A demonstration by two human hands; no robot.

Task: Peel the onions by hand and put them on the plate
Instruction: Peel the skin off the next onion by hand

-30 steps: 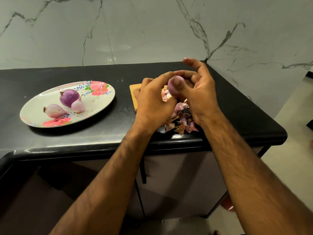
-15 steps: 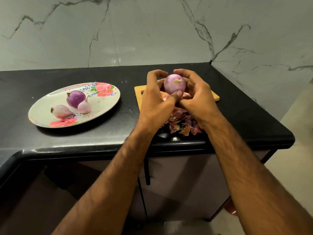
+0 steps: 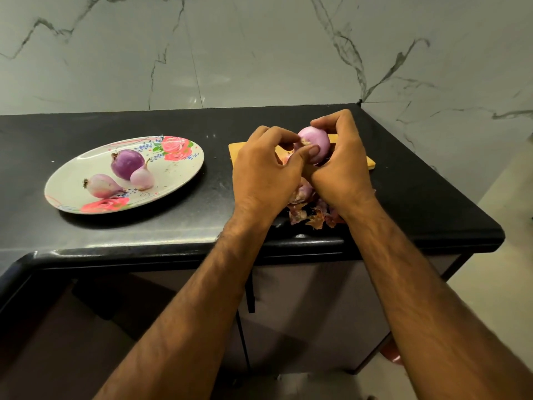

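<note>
Both hands hold one pale purple onion [image 3: 317, 141] above the wooden cutting board [image 3: 370, 163]. My right hand [image 3: 343, 168] cups it from the right and behind. My left hand [image 3: 268, 171] pinches at its root end with thumb and forefinger. A white flowered plate [image 3: 72, 186] lies to the left with three peeled onions: a dark purple one [image 3: 127, 163], a small pale one [image 3: 142, 178] and an elongated pale one [image 3: 101, 186]. Below my hands lies a pile of onion skins [image 3: 310, 213].
The black counter [image 3: 202, 226] ends in a rounded front edge just below the skins and a corner at the right. A marble wall [image 3: 259, 53] rises behind. Cabinet doors stand under the counter.
The onion has turned in my hands, its root end now facing left toward my left thumb. Both hands have shifted slightly away from me over the board.
</note>
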